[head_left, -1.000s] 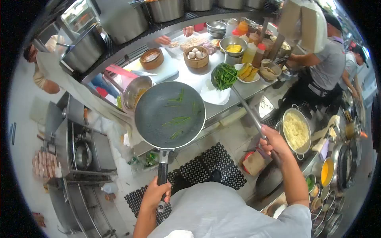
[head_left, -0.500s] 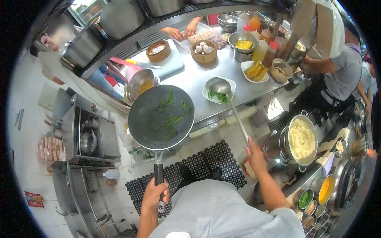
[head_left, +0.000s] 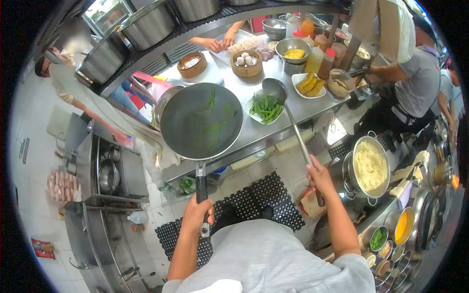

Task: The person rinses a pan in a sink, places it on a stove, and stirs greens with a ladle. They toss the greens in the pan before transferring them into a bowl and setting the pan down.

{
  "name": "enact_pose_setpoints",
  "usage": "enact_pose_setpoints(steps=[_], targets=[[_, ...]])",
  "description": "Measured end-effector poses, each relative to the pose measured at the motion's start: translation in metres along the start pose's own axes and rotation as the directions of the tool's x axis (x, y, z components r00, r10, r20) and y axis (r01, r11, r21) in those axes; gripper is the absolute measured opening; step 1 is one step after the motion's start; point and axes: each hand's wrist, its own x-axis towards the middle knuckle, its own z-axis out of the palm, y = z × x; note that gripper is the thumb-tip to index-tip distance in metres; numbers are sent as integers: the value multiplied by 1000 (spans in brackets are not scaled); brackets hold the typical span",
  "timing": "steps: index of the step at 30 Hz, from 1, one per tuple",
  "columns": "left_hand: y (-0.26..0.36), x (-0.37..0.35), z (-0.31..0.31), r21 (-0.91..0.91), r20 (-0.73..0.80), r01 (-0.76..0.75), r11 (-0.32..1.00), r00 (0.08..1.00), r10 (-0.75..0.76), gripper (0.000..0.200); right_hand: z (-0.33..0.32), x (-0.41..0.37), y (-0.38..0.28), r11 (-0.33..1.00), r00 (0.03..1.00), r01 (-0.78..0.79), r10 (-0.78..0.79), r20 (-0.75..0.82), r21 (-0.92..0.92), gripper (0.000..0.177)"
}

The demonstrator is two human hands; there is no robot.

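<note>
My left hand (head_left: 196, 215) is closed round the black handle of a dark frying pan (head_left: 190, 124), which is held up at the counter's near edge. Several thin green stalks (head_left: 214, 129) lie in the pan, slightly blurred. In my right hand (head_left: 320, 177) is the long handle of a metal ladle (head_left: 275, 90). The ladle's bowl hangs just behind and right of a white square dish (head_left: 253, 118). Chopped green vegetables (head_left: 266, 107) fill that dish, and it stands on the steel counter (head_left: 232, 93).
Bamboo steamers (head_left: 246, 71), a dish of yellow food (head_left: 309, 85) and sauce bottles (head_left: 326, 63) stand along the counter. Another person's hands (head_left: 220, 43) work behind it. To my right are a colander of noodles (head_left: 370, 163) and a co-worker (head_left: 420, 78). Pots (head_left: 149, 24) sit on the overhead shelf.
The pan has moved up and away from me, over the counter edge. The ladle has lifted back off the dish, uncovering the greens. A person's arm now reaches in at the left.
</note>
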Motion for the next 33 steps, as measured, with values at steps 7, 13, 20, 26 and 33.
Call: enact_pose_setpoints(steps=[7,13,20,26,33], targets=[[18,46,-5,102,57,-118,988,992,113,16,12,-14,21,975,982,117,-142,-127,-188,49],[31,78,-20,99,157,-110,989,983,94,16,41,-29,23,930,968,68,-150,-202,-361,46],[46,122,-29,270,218,-164,949,970,106,17,82,-52,-54,783,875,319,-460,-151,-534,45],[61,134,-12,492,209,-284,823,956,205,16,148,21,-56,660,784,376,-601,-157,-650,47],[73,177,-30,528,248,-272,804,955,161,19,63,-39,-39,485,808,445,-580,104,-753,46]])
